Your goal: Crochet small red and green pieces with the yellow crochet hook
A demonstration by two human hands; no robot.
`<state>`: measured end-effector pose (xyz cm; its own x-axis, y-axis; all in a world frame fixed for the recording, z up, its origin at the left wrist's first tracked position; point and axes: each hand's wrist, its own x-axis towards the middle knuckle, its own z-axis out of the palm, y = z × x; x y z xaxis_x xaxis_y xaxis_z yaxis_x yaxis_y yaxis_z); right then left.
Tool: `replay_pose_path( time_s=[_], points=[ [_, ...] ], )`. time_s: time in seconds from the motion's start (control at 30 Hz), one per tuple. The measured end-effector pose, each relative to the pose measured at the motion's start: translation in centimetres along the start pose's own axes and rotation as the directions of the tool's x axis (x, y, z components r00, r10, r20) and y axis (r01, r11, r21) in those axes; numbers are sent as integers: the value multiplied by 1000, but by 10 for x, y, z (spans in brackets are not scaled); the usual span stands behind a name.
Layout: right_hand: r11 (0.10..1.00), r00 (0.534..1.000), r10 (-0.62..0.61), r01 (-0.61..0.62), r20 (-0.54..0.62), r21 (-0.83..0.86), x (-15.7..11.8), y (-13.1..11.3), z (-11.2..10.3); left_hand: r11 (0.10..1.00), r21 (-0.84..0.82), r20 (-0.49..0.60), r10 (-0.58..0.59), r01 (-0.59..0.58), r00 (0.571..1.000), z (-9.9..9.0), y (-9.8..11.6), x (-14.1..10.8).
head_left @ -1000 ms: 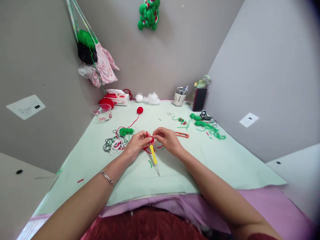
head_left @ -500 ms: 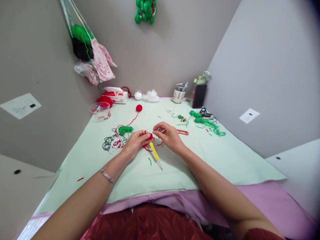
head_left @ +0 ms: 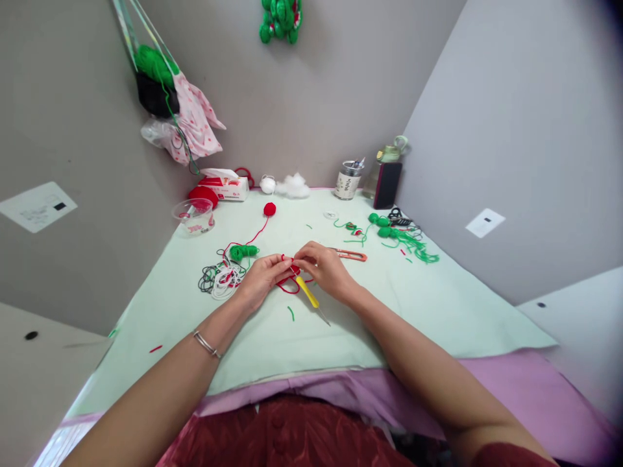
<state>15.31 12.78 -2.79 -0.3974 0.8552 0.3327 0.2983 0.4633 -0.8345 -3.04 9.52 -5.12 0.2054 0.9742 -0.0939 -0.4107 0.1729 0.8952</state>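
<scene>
My left hand (head_left: 261, 280) is closed, pinching a small red crochet piece (head_left: 296, 268) above the middle of the table. A crochet hook with a yellow handle (head_left: 307, 292) hangs from the piece, slanting down to the right, its thin metal end bare. My right hand (head_left: 328, 269) meets the left one, thumb and fingertips pinched on the piece's right edge. Fingers cover most of the piece. Red yarn (head_left: 291, 291) loops below it. Farther back, a red yarn ball (head_left: 269, 209) trails a strand toward my left hand.
Left of my hands lie a green yarn bundle (head_left: 243, 252) and tangled white cord (head_left: 227, 283). An orange cutter (head_left: 351, 255) rests behind my right hand. Green crochet pieces (head_left: 383, 231) and scissors (head_left: 399, 219) are farther right. A tissue box (head_left: 226, 187) and pen holder (head_left: 347, 181) stand along the back.
My right hand has moved left and closed its fingertips on the red piece. The hanging hook has swung to the right.
</scene>
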Motion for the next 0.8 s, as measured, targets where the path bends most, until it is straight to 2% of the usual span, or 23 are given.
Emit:
replay_pose_path(
  time_s=[0.27, 0.37, 0.5, 0.67, 0.8],
  points=[
    [954, 982, 162, -182, 101, 237, 1, -4, -5, 999, 34, -52, 8, -6, 999, -7, -2, 4],
    [940, 980, 183, -199, 82, 276, 2, -5, -9, 998, 55, -68, 3, 1, 998, -10, -4, 5],
    [956, 988, 149, -151, 27, 253, 2, -8, -6, 996, 87, -64, 2, 3, 998, -10, -6, 4],
    [985, 996, 89, -91, 18, 143, -1, -6, 4, 994, 108, -41, 4, 1, 999, -8, -8, 3],
    [990, 995, 93, -96, 33, 99, -1, -4, 4, 995, 100, -31, 17, -14, 999, -9, -7, 3]
  ],
)
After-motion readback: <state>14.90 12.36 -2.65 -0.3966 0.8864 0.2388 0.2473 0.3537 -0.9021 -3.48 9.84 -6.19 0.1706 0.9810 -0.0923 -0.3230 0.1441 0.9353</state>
